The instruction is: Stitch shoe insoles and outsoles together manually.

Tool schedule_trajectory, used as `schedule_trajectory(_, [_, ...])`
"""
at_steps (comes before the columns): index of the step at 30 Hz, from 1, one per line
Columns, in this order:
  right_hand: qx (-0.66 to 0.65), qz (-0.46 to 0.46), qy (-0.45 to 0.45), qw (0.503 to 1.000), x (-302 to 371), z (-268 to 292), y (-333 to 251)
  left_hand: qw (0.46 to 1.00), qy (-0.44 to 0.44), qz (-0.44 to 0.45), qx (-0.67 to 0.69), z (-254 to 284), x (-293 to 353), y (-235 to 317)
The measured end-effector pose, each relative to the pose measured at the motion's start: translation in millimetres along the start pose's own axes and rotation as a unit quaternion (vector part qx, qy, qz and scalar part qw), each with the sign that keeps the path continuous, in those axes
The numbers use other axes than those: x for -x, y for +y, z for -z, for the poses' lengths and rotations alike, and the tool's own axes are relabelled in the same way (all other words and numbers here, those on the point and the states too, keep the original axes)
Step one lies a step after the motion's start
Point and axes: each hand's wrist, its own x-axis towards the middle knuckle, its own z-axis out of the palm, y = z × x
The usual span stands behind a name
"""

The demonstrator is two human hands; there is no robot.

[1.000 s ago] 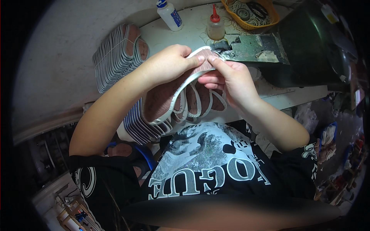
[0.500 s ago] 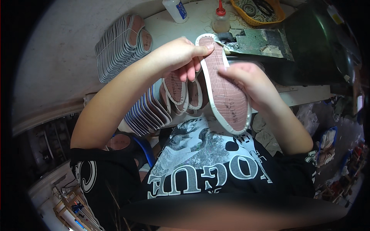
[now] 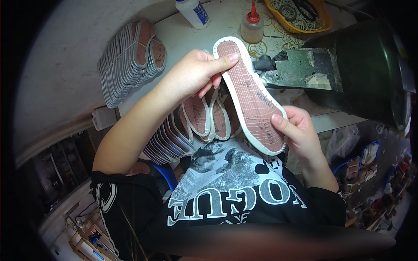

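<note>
A shoe insole [image 3: 249, 93] with a pinkish-brown lined face and a white rim is held up slantwise above my lap. My left hand [image 3: 201, 73] pinches it near the narrow upper end, thumb on the face and fingers partly hidden beneath. Around the right edge of its wide lower end, my right hand [image 3: 300, 130] is closed, thumb on top. Just right of the insole's upper edge is the dark tip of a green machine arm [image 3: 300, 69]. Several white-rimmed insoles [image 3: 197, 114] lie below my left hand, beside a row of stacked insoles [image 3: 167, 141].
A tied stack of insoles [image 3: 124, 65] stands at the left of the white table [image 3: 170, 32]. Toward the back are a white bottle [image 3: 189, 13], a red-capped squeeze bottle [image 3: 252, 29] and a yellow basket [image 3: 324, 26] of stringy bands. The dark green machine body [image 3: 365, 65] fills the right.
My right hand has slid down the insole's right edge from its middle to the wide end. The white rim, loose near the machine tip before, now lies along the edge. The view has shifted.
</note>
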Motion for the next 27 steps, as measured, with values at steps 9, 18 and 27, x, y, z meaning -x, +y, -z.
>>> schedule_trajectory(9, [-0.002, 0.047, -0.025, 0.999, -29.0, -28.2, 8.2, 0.998, 0.011, -0.048, -0.04, 22.6, -12.9, -0.3])
schedule_trajectory(18, [0.14, 0.04, -0.149, 0.978, -21.0, -48.8, 1.3, 0.868, 0.065, -0.23, 0.435, -15.9, 47.1, -44.9])
schedule_trajectory(27, [0.475, 0.339, -0.119, 0.804, -24.5, -66.3, 48.1, 0.786, 0.029, -0.311, 0.534, -33.7, 44.8, -108.3])
